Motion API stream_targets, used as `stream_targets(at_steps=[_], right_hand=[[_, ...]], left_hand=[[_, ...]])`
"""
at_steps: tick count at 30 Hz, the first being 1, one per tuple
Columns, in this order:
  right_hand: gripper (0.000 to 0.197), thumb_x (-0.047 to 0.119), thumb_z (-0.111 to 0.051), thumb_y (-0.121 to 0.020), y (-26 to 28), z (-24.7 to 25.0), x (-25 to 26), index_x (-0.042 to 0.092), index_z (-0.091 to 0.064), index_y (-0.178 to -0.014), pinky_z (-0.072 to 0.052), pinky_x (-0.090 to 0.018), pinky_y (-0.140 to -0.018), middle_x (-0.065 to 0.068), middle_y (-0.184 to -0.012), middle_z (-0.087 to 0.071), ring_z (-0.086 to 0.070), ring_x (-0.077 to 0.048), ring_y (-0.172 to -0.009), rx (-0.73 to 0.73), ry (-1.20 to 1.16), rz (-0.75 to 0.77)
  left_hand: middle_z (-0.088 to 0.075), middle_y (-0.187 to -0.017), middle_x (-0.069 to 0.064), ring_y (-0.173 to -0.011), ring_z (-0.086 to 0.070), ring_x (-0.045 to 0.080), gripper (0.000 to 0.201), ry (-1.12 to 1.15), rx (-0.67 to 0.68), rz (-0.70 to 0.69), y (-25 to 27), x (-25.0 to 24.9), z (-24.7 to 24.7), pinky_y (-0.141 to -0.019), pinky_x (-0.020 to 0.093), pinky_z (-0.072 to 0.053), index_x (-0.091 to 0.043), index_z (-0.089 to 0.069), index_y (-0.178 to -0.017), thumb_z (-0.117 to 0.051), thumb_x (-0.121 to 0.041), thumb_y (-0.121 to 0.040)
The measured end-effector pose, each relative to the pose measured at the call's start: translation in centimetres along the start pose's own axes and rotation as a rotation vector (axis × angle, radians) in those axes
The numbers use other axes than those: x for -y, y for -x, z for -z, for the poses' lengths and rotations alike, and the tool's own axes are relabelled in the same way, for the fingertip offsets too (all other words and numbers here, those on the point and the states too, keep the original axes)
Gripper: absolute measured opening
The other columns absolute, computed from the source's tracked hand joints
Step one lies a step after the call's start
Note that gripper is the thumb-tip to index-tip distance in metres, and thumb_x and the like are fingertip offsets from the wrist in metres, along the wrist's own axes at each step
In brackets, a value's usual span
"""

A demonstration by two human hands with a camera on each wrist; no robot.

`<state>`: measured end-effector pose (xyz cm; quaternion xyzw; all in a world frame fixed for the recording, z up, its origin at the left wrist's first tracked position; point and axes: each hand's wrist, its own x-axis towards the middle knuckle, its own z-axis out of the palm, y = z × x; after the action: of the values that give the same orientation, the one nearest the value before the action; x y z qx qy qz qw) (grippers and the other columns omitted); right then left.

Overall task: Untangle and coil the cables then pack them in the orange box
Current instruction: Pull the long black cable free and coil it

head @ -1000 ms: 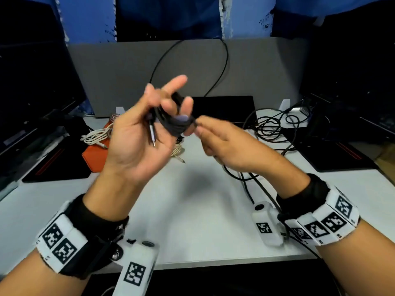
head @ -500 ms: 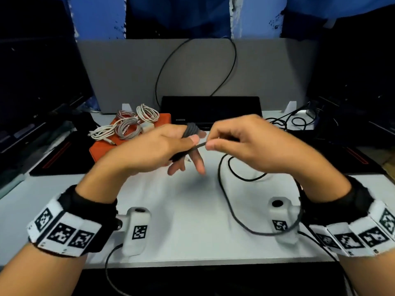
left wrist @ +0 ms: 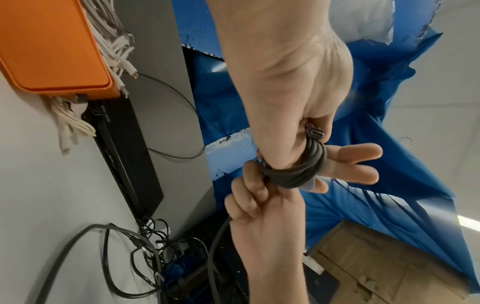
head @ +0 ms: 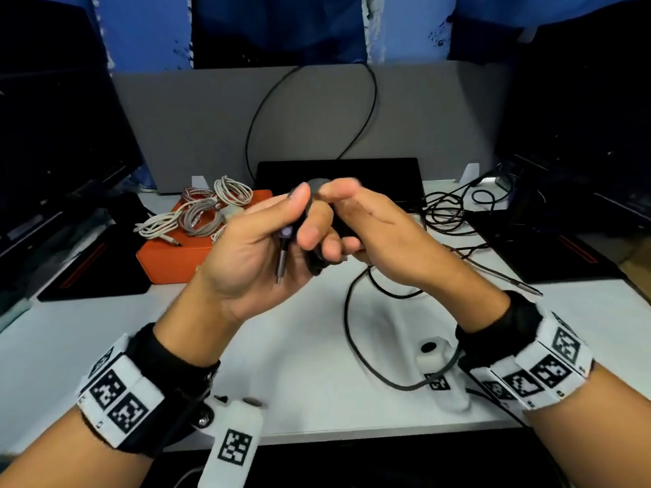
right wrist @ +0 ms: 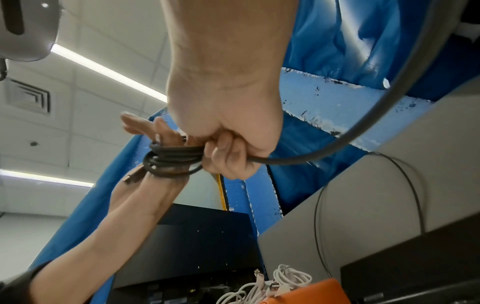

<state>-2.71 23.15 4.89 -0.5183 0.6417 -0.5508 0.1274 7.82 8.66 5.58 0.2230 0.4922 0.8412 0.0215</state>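
Observation:
A dark grey cable (left wrist: 298, 170) is wound in several turns round the fingers of my left hand (head: 303, 220), held palm up above the table. Its thumb pins the plug end (left wrist: 315, 133), and the metal plug (head: 281, 258) hangs down over the palm. My right hand (head: 355, 220) is right against those fingers, gripping the same cable (right wrist: 259, 159) in its curled fingers. The loose tail (head: 352, 329) drops to the table in a loop. The orange box (head: 169, 255) sits shut at the back left, with coiled white cables (head: 211, 213) on its lid.
A tangle of black cables (head: 447, 213) lies at the back right of the white table (head: 105, 346). A black keyboard (head: 338, 170) sits before the grey partition (head: 193, 128). Dark mats flank the table on both sides.
My left hand has turned from palm down back to palm up, so the plug hangs over the palm. My right hand has carried the cable in close against the left fingers.

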Motion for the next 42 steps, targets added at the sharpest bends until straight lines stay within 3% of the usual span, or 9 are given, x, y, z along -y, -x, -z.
stream_targets(at_steps=[3, 8, 14, 17, 24, 28, 34, 39, 42], right_hand=[[0.040, 0.044, -0.042, -0.109, -0.1, 0.0, 0.6, 0.022, -0.064, -0.085, -0.036, -0.045, -0.065, 0.013, -0.064, -0.056, -0.043, -0.004, -0.058, 0.027, -0.101, 0.040], [0.037, 0.036, -0.040, -0.111, 0.0, -0.1, 1.2, 0.031, -0.066, -0.085, -0.028, -0.018, -0.047, -0.007, -0.065, -0.044, -0.034, -0.006, -0.052, -0.096, -0.112, 0.079], [0.036, 0.032, -0.037, -0.112, -0.1, 0.0, 0.4, 0.024, -0.051, -0.081, -0.030, -0.016, -0.047, 0.010, -0.058, -0.040, -0.033, -0.001, -0.047, -0.009, 0.055, -0.024], [0.030, 0.035, -0.037, -0.112, 0.0, -0.7, -0.1, 0.034, -0.051, -0.085, -0.040, -0.025, -0.061, 0.012, -0.063, -0.051, -0.047, -0.004, -0.057, 0.088, 0.390, -0.087], [0.025, 0.037, -0.041, -0.110, 1.0, -1.5, 1.5, 0.024, -0.050, -0.090, -0.035, -0.017, -0.062, 0.015, -0.072, -0.052, -0.050, 0.005, -0.068, 0.381, 0.624, -0.158], [0.026, 0.035, -0.047, -0.109, 1.3, -0.4, 3.2, 0.019, -0.067, -0.102, -0.036, -0.016, -0.060, 0.033, -0.066, -0.053, -0.051, 0.004, -0.065, 0.400, 0.648, -0.123], [0.019, 0.023, -0.069, -0.099, 1.6, 1.8, 4.7, 0.017, -0.072, -0.082, -0.034, -0.012, -0.056, 0.018, -0.057, -0.055, -0.048, -0.003, -0.054, 0.214, 0.441, 0.014], [0.028, 0.043, -0.079, -0.083, 1.6, 3.2, 5.2, 0.017, -0.069, -0.075, -0.033, -0.023, -0.053, -0.007, -0.062, -0.055, -0.041, -0.007, -0.055, 0.128, 0.460, 0.020], [0.035, 0.053, -0.076, -0.079, 1.6, 4.4, 5.4, 0.020, -0.067, -0.074, -0.035, -0.026, -0.056, -0.005, -0.066, -0.056, -0.044, -0.013, -0.058, 0.106, 0.537, -0.038]], left_hand=[[-0.068, -0.068, 0.003, -0.089, -0.073, 0.026, 0.042, 0.059, 0.041, -0.018, 0.3, -0.2, -0.4, -0.106, 0.037, -0.048, 0.011, -0.054, -0.133, -0.038, -0.018, -0.108], [-0.068, -0.075, 0.012, -0.083, -0.067, 0.029, 0.032, 0.116, -0.054, -0.086, 0.8, -1.4, -1.2, -0.105, 0.042, -0.044, 0.011, -0.053, -0.123, -0.035, -0.012, -0.109], [-0.065, -0.082, 0.011, -0.072, -0.066, 0.023, 0.054, 0.293, -0.140, -0.147, 0.6, -2.1, -0.8, -0.093, 0.035, -0.051, 0.011, -0.013, -0.154, -0.034, -0.013, -0.109], [-0.073, -0.092, 0.000, -0.073, -0.070, 0.010, 0.052, 0.274, -0.320, -0.203, -0.1, -1.4, -0.3, -0.085, 0.027, -0.057, 0.013, -0.030, -0.148, -0.040, -0.016, -0.106], [-0.068, -0.132, 0.003, -0.095, -0.075, 0.013, 0.032, -0.964, -0.582, -0.230, 0.0, -2.0, 0.7, -0.095, 0.039, -0.054, -0.034, -0.066, -0.121, -0.037, -0.025, -0.110], [-0.076, -0.101, -0.008, -0.113, -0.067, 0.008, 0.032, -1.473, -0.420, 0.035, 0.9, -2.8, 1.9, -0.098, 0.052, -0.052, -0.048, -0.069, -0.111, -0.038, -0.047, -0.102], [-0.066, -0.059, 0.009, -0.050, -0.052, 0.018, 0.042, -1.098, -0.075, 0.236, 1.3, -3.1, 1.0, -0.053, 0.032, -0.041, -0.011, -0.068, -0.084, -0.041, -0.038, -0.103], [-0.041, -0.044, -0.001, -0.045, -0.045, 0.018, 0.060, -0.868, 0.160, 0.266, 1.8, -3.4, 1.6, -0.058, 0.027, -0.048, 0.016, -0.059, -0.078, -0.043, -0.034, -0.106], [-0.037, -0.046, -0.010, -0.036, -0.033, 0.009, 0.035, -0.440, 0.150, 0.150, 1.7, -3.1, 2.1, -0.053, 0.024, -0.047, 0.000, -0.063, -0.088, -0.053, -0.031, -0.103]])
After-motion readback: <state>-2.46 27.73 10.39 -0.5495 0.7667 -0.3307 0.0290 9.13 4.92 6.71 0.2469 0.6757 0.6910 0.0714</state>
